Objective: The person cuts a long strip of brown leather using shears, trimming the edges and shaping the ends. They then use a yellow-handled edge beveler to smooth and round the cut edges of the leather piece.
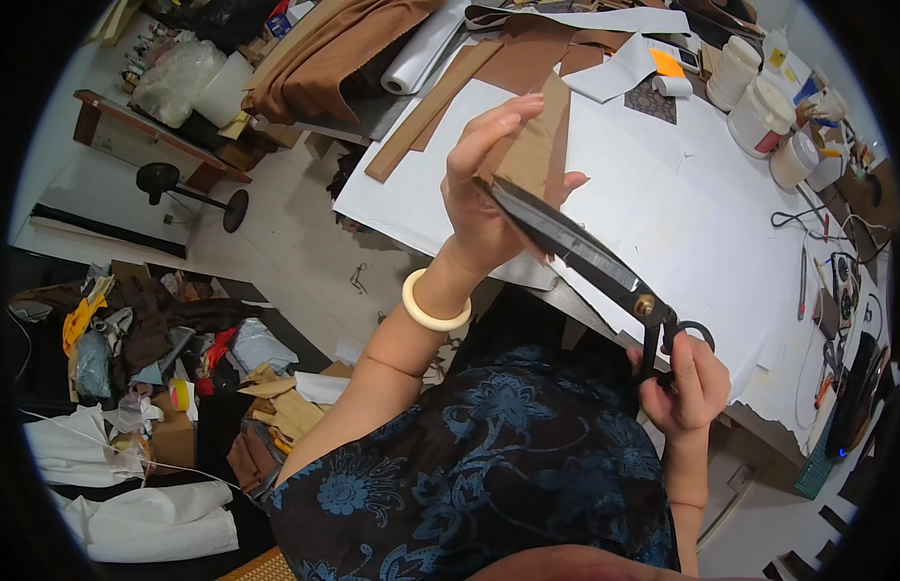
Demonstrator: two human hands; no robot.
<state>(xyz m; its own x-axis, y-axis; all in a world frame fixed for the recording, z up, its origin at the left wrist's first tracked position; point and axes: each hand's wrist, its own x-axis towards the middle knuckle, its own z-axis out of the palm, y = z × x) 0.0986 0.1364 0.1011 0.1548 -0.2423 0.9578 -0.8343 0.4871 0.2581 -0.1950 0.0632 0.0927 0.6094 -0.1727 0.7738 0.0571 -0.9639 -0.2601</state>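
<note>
My left hand (pixel 484 184) is raised over the near left part of the white-covered table, its fingers closed round a folded brown piece of leather or fabric (pixel 537 145). A pale bangle (pixel 436 301) circles that wrist. In my right hand (pixel 690 387), at the near edge of the table, are large black scissors (pixel 595 261), fingers wrapped through the handles. The blades reach up and left, with their tips at the lower edge of the brown piece, close to my left palm. Whether the blades are cutting into it, I cannot tell.
A long brown strip (pixel 430 111) lies at the table's left side, beside a white roll (pixel 421 48) and draped brown material (pixel 334 58). White tubs (pixel 762 116) stand at the far right. Tools and cables line the right edge. A scrap pile (pixel 150 339) and a fan (pixel 159 181) are on the left.
</note>
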